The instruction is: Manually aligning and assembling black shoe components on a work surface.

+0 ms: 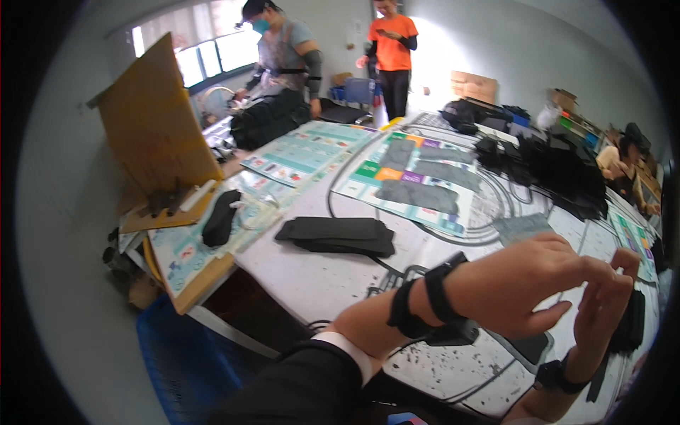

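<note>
My left hand [524,283] is raised over the right side of the table, its thumb stretched away from bent fingers, and I see nothing in it. Black straps with a small dark device [453,333] circle that wrist. Its fingertips reach my right hand [598,312], overlapping it in the picture. The right hand's fingers are partly hidden there, so what they hold, if anything, does not show. A black band with a dark unit [556,375] sits on the right wrist. Beside the right hand lies a stack of black strips [629,319]. Grey cloth [524,228] lies beyond the left hand.
Folded black fabric [336,236] and a black pouch [221,218] lie on the left. Grey cloth pieces [418,196] cover a printed sheet. A black heap [559,173] is farther right. A blue chair [188,361] stands lower left. Other people are across the room.
</note>
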A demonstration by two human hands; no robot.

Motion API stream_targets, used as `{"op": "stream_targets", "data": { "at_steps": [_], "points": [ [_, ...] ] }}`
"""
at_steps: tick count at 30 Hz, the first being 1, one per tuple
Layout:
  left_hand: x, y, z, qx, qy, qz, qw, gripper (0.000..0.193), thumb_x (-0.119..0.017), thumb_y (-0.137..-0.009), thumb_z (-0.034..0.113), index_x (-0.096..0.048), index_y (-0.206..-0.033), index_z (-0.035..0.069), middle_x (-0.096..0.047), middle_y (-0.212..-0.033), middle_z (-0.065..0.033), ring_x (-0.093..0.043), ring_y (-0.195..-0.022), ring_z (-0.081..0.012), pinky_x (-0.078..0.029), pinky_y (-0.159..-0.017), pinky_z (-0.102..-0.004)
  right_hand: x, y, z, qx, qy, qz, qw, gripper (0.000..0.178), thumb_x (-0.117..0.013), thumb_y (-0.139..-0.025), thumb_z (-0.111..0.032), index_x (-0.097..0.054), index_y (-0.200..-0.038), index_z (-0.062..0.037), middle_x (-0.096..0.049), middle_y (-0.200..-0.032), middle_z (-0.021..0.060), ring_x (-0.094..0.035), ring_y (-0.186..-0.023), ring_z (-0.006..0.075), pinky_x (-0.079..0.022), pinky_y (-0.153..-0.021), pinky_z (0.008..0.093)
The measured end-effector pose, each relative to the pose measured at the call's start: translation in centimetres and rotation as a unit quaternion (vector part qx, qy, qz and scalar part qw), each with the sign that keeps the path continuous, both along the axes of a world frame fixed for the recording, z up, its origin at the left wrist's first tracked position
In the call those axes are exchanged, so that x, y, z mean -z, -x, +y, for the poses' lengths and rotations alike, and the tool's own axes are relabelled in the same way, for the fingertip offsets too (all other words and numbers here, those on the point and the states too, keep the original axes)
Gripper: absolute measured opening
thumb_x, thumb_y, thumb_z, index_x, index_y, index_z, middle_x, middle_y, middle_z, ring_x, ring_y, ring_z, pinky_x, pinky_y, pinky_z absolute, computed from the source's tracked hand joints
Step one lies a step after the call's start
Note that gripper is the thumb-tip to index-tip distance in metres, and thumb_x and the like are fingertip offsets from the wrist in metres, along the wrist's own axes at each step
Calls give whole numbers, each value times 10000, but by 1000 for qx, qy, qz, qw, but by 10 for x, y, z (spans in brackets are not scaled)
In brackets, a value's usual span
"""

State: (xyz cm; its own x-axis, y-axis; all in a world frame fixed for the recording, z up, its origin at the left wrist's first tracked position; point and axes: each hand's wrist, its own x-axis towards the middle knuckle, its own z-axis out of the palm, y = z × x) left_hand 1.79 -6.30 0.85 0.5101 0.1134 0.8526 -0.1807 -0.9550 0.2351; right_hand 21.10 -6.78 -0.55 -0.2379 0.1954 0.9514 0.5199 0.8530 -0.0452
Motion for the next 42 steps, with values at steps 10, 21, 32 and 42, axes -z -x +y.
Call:
{"op": "stream_targets", "data": {
  "at_steps": [10, 21, 32, 42],
  "points": [
    [0, -3, -7, 23, 30, 13, 999, 563, -543, -708, 21, -435, -1257, 74, -557, -1112, -77, -576, -912, -223, -385, -875, -384, 9, -4, -1, -31, 70, 55, 996, 133, -406, -916, -13, -320, -828, -65, -296, -824, 65, -315, -562, 57, -285, -395, 182],
    [-3, 3, -9, -1, -1, 6, 1000, 598, -559, -715, 21, -394, -1289, 61, -558, -1116, -96, -585, -892, -250, -396, -879, -393, -1, -11, -4, -66, 20, 39, 997, 156, -496, -898, -16, -358, -953, -66, -455, -880, 114, -443, -617, 75, -342, -443, 183],
    [-6, 9, -11, -69, 15, 6, 997, 565, -548, -727, 54, -418, -1277, 51, -596, -985, -111, -596, -809, -285, -400, -891, -395, -7, 6, -9, 20, 5, -69, 997, 243, -475, -832, 94, -340, -901, -96, -475, -847, 178, -491, -671, 228, -357, -529, 313],
    [-3, 8, -9, -43, 7, 38, 998, 599, -539, -732, 64, -372, -1307, 64, -596, -919, -107, -581, -811, -287, -396, -867, -406, 3, 0, -9, 48, 25, -44, 998, 213, -459, -820, 64, -311, -830, -88, -285, -788, 87, -325, -677, 170, -256, -519, 288]
  ]
}}
